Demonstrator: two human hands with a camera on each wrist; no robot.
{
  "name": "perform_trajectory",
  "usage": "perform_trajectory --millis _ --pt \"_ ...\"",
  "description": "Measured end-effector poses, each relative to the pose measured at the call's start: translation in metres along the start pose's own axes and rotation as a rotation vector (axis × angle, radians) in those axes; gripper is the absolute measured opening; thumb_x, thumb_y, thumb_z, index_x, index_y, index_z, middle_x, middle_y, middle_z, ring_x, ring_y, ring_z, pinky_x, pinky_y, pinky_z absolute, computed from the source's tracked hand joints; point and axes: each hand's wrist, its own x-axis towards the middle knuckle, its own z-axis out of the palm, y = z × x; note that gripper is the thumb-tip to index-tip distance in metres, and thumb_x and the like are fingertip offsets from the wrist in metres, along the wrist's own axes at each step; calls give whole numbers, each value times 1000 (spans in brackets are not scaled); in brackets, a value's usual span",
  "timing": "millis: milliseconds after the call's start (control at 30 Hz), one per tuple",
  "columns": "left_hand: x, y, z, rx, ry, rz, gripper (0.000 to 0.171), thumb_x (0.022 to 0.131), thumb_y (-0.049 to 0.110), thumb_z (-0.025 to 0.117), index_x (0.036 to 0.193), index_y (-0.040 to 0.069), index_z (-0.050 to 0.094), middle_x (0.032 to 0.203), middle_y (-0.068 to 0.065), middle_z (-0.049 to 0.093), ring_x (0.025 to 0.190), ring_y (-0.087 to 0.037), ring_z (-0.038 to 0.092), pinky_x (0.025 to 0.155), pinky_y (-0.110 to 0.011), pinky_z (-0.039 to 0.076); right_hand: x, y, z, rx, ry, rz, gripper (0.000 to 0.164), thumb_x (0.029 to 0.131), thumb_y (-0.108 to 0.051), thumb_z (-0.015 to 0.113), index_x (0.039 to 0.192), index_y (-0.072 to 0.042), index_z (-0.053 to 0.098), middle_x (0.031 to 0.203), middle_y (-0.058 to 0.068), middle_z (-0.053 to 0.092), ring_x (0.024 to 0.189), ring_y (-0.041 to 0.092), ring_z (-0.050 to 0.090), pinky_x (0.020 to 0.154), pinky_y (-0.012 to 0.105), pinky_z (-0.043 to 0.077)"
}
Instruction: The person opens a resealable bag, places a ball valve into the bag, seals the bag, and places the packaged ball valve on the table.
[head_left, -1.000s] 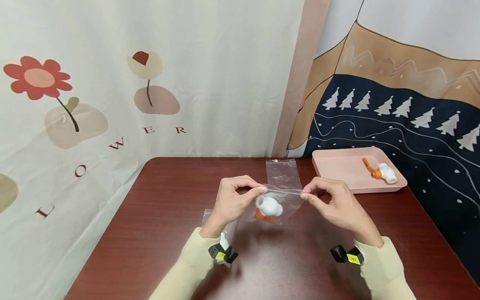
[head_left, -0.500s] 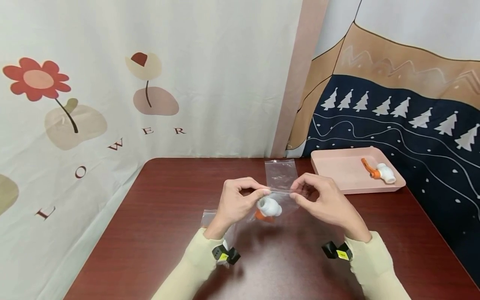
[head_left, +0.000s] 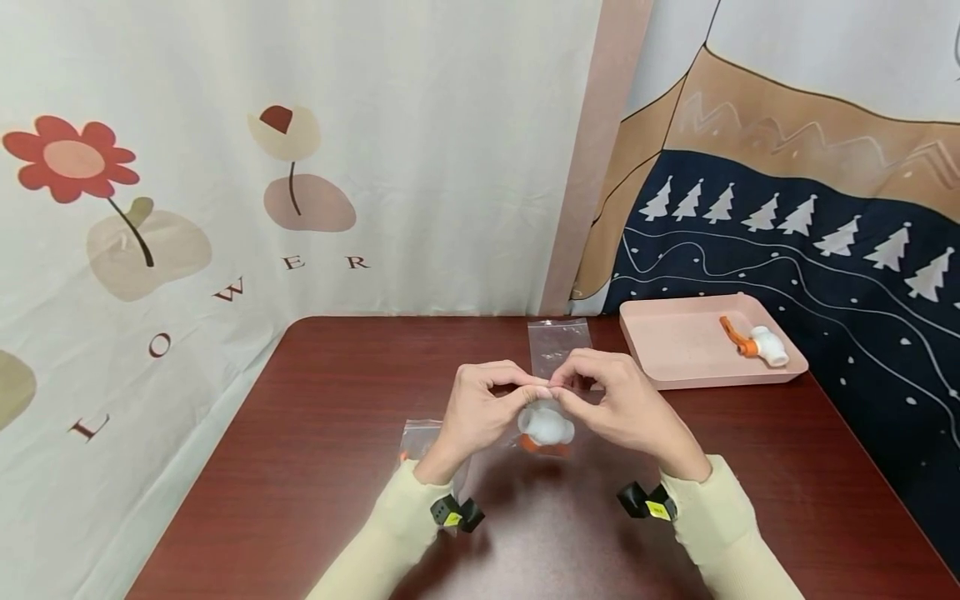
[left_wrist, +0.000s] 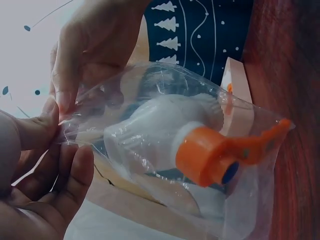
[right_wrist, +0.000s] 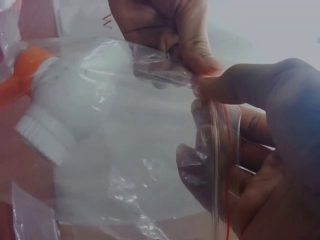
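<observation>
A white ball valve (head_left: 546, 423) with an orange lever handle (left_wrist: 210, 155) hangs inside a clear zip bag (right_wrist: 150, 170). Both hands hold this bag by its zip edge, above the table. My left hand (head_left: 480, 412) pinches the edge between thumb and fingers. Right beside it, my right hand (head_left: 626, 408) pinches the same edge, the fingertips of the two hands meeting. In the right wrist view, the zip strip (right_wrist: 220, 165) with its red line runs down across the right fingers. Whether the zip is fully pressed together cannot be seen.
Flat on the dark red table (head_left: 337, 383) behind the hands lies another clear bag (head_left: 555, 340). A further bag (head_left: 422, 433), with something orange in it, lies partly under the left forearm. At the back right, a pink tray (head_left: 667, 333) holds another ball valve (head_left: 768, 346).
My right hand has slid left along the bag's zip edge until it meets my left hand. The left hand has shifted slightly right and keeps its pinch.
</observation>
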Motion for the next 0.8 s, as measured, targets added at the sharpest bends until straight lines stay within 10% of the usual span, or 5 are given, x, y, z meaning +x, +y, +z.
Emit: perform_trajectory --millis 800 --pt "1 5 0 -21 54 90 5 86 9 83 82 13 81 75 -3 75 66 -9 67 59 -24 58 -3 0 -4 -14 -21 -5 20 91 -5 74 90 -24 68 79 -12 57 74 6 54 65 22 49"
